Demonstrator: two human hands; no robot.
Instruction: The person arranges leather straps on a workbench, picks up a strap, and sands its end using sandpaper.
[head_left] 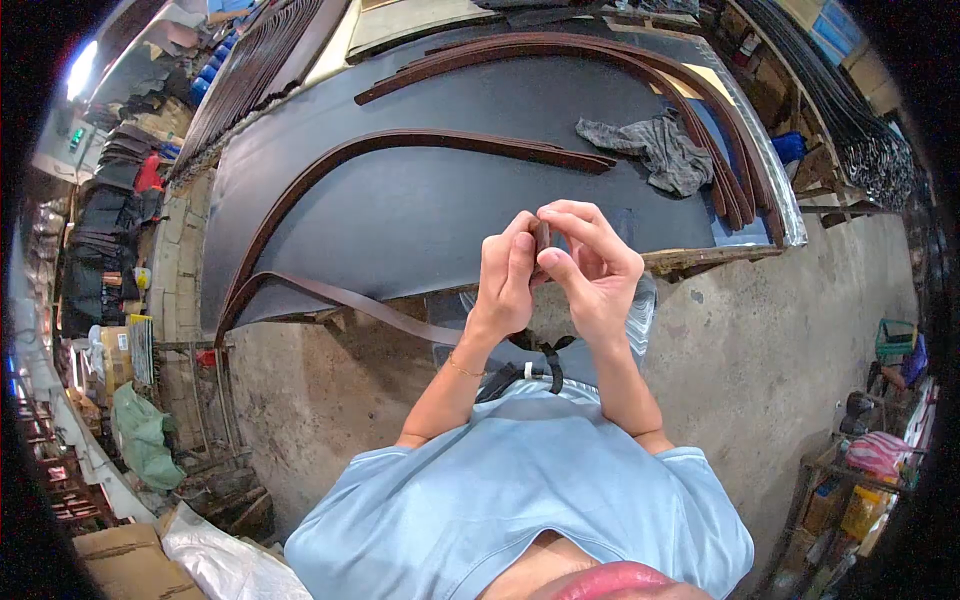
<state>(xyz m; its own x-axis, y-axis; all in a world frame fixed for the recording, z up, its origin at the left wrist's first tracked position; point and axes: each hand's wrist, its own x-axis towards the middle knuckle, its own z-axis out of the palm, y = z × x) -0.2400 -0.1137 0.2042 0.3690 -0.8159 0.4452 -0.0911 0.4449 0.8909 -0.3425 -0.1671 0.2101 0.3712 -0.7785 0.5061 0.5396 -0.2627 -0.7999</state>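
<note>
Strip (pixel 541 238), brown and short in its visible part, sits between your fingertips in the head view, up in front of your chest, just off the near edge of the table (pixel 330 215). Long axis runs roughly up-down in frame, upper end pointing away from you toward the table, lower end toward you. Your left hand (pixel 507 280) is closed, thumb and fingers pinching it. Your right hand (pixel 598 275) is part-curled, thumb and index tips at its other side, gap between them; can't tell if they grip. Loose strap (pixel 370 305) runs off the table's left end toward your lap, behind your left forearm; can't tell if it joins. Curved strap bundle (pixel 400 138) lies beyond, grey cloth (pixel 665 152) right of it.
</note>
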